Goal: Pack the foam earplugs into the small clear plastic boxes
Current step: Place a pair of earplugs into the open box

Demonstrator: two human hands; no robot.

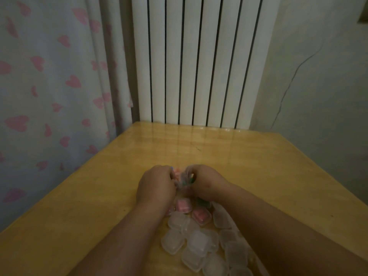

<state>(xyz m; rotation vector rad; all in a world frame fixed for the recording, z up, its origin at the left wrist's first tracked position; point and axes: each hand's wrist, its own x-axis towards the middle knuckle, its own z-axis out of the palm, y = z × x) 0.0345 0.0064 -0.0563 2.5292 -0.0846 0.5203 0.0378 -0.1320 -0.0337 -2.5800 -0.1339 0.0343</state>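
Observation:
My left hand [156, 184] and my right hand [205, 181] meet over the middle of the wooden table [99, 206], fingers curled round a small clear plastic box [184, 179] held between them. Pink and green earplugs show through the blur at the fingertips. Just below the hands lie two clear boxes with pink earplugs inside [183, 205] [201, 216]. A green earplug [202, 202] peeks out under my right wrist. Several empty clear boxes [197, 242] are heaped between my forearms near the front edge.
A white ribbed radiator [197, 62] stands behind the table's far edge. A curtain with pink hearts [49, 86] hangs at the left, and a cracked grey wall [318, 76] is at the right.

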